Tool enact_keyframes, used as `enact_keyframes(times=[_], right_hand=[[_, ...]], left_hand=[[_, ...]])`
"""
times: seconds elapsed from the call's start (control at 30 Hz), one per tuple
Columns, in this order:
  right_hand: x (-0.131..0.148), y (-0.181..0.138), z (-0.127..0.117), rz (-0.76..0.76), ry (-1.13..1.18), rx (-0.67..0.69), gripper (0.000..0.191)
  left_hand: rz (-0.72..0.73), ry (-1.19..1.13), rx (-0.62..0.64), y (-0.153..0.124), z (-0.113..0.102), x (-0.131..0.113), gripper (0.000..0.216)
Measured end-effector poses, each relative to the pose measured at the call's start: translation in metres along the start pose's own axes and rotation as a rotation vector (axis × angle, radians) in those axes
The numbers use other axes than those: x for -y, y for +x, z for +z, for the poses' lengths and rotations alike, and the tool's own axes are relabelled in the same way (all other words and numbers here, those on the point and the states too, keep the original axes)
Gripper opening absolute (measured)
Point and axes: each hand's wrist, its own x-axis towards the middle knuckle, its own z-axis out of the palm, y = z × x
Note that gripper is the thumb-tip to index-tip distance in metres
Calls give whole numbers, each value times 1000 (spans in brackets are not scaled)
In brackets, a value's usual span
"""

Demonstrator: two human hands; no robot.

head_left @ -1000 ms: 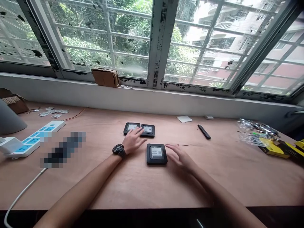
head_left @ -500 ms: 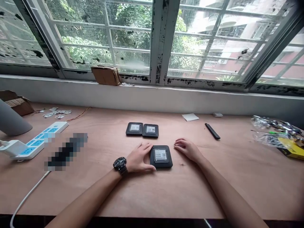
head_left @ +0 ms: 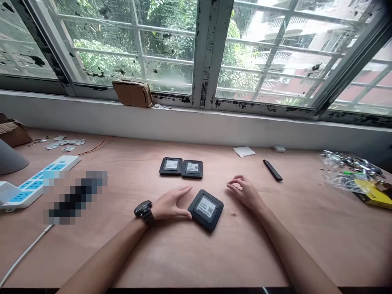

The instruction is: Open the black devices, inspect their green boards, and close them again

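A flat, square black device (head_left: 206,210) with rounded corners and a white label lies on the table, turned at an angle. Beside its left corner is my left hand (head_left: 173,204), thumb and fingers spread, the thumb tip at the device's edge. My right hand (head_left: 246,194) rests on the table to the right, apart from the device. Its fingers are curled with the tips together; whatever may be between them is too small to make out. Farther back, two similar black devices, a left one (head_left: 170,166) and a right one (head_left: 192,169), lie side by side, labels up.
A slim black bar (head_left: 272,170) and a white square pad (head_left: 244,151) lie back right. Plastic bags (head_left: 346,179) and a yellow-black box (head_left: 373,194) are far right. A power strip (head_left: 39,183) stands left, near a white cable (head_left: 26,255) and a blurred dark item (head_left: 76,200).
The near device has rotated from square-on to a slant. My left hand has opened wider and shifted left, with only the thumb at the device. The right hand has barely moved.
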Motion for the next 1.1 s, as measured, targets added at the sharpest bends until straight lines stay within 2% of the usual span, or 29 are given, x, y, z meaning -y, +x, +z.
enact_keyframes(times=[0.13, 0.23, 0.37, 0.5, 0.63, 0.73, 0.9, 1.1], right_hand=[[13, 0, 3, 10, 40, -54, 34], [20, -1, 2, 29, 99, -82, 39], [29, 0, 3, 131, 254, -203, 41], [48, 1, 13, 199, 621, -331, 35], [74, -5, 25, 140, 882, -363, 26], [89, -10, 31, 89, 914, -324, 23], [95, -13, 37, 13, 845, -208, 21], [94, -15, 36, 18, 833, -163, 20]], left_hand=[[-115, 21, -135, 1, -11, 20, 56], [-42, 25, -121, 1, -8, 10, 48], [91, 17, -22, 1, 6, -14, 65], [41, -6, 58, 3, 17, -17, 88], [17, -23, 87, 5, 17, -12, 91], [30, -6, 106, 5, 15, -12, 95], [75, 43, 154, 4, 16, -8, 119], [88, 55, 144, 3, 19, -7, 121]])
